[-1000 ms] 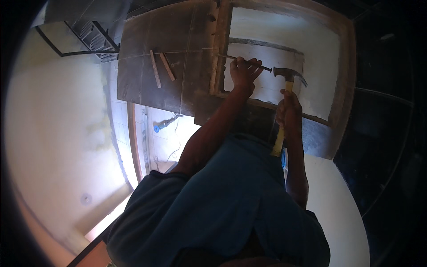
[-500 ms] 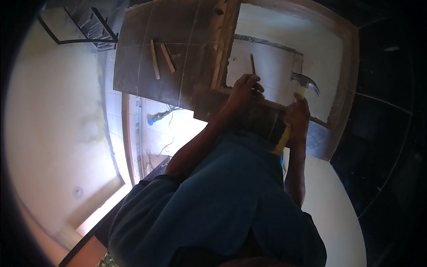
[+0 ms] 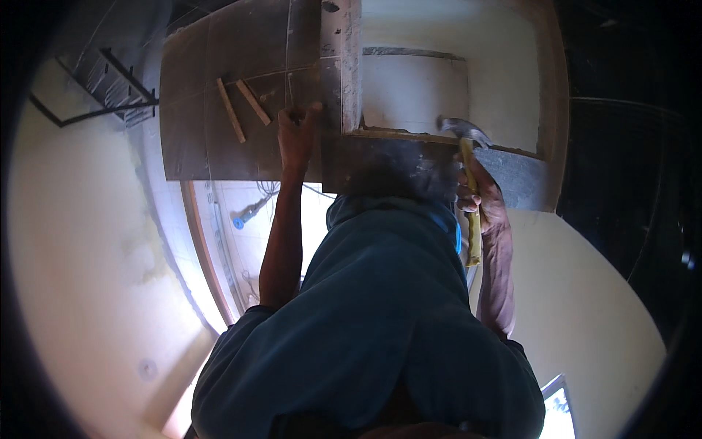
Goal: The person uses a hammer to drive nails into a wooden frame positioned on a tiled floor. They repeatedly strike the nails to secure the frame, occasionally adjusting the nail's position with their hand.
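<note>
My right hand (image 3: pixel 484 199) grips the yellow handle of a claw hammer (image 3: pixel 469 183). Its steel head (image 3: pixel 463 129) is up against the lower edge of a white recessed panel (image 3: pixel 414 91). My left hand (image 3: pixel 296 136) is raised against a brown board (image 3: pixel 212 88), thumb sticking out, beside a vertical wooden frame piece (image 3: pixel 341 66). Two short wooden sticks (image 3: pixel 241 108) lie on the board just left of that hand. Whether the left hand holds anything is hidden by its back. A blue shirt (image 3: pixel 380 307) fills the lower middle.
A dark grey ledge (image 3: pixel 409 164) runs under the white panel. A black metal rack (image 3: pixel 110 91) hangs at the upper left. Cream wall (image 3: pixel 80 278) spreads left, with a bright opening, cables and a blue-tipped tool (image 3: pixel 245 216) below the board.
My left hand has swung left from the white panel to the brown board, and the thin dark rod it held is no longer visible. The hammer stays raised in my right hand.
</note>
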